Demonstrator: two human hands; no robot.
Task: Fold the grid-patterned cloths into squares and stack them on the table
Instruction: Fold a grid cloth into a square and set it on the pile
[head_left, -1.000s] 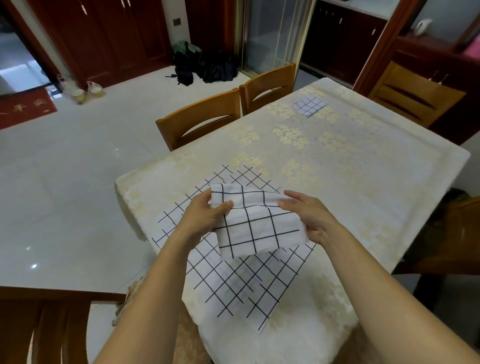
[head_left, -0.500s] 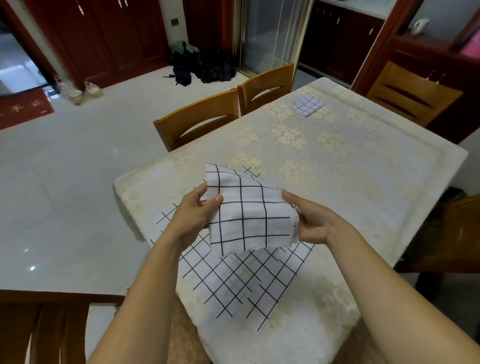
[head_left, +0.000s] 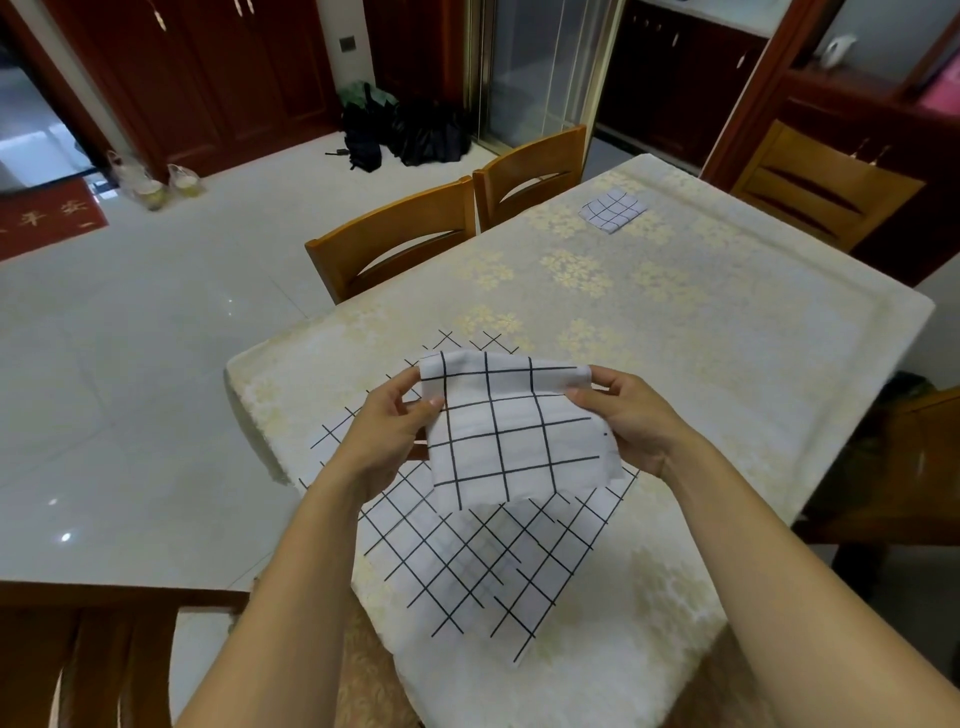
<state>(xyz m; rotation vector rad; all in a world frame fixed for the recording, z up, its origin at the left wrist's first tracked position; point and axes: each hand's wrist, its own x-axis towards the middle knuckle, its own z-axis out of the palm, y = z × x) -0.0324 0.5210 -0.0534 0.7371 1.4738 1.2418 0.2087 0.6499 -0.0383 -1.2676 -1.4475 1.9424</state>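
I hold a folded white cloth with a black grid (head_left: 514, 431) in the air above the near end of the table (head_left: 727, 332). My left hand (head_left: 395, 421) pinches its upper left corner. My right hand (head_left: 623, 415) pinches its upper right corner, and the cloth hangs down between them. Under it an unfolded grid cloth (head_left: 488, 561) lies flat on the table, turned like a diamond. A small folded grid cloth (head_left: 613, 209) lies at the far end of the table.
Two wooden chairs (head_left: 400, 244) stand along the table's left side, another chair (head_left: 826, 187) at the far right. A chair back (head_left: 78, 654) is at the near left. Black bags (head_left: 405, 130) lie on the tiled floor.
Both hands have raised the folded cloth off the flat cloth and shifted their grip to its top corners, so it now hangs more upright.
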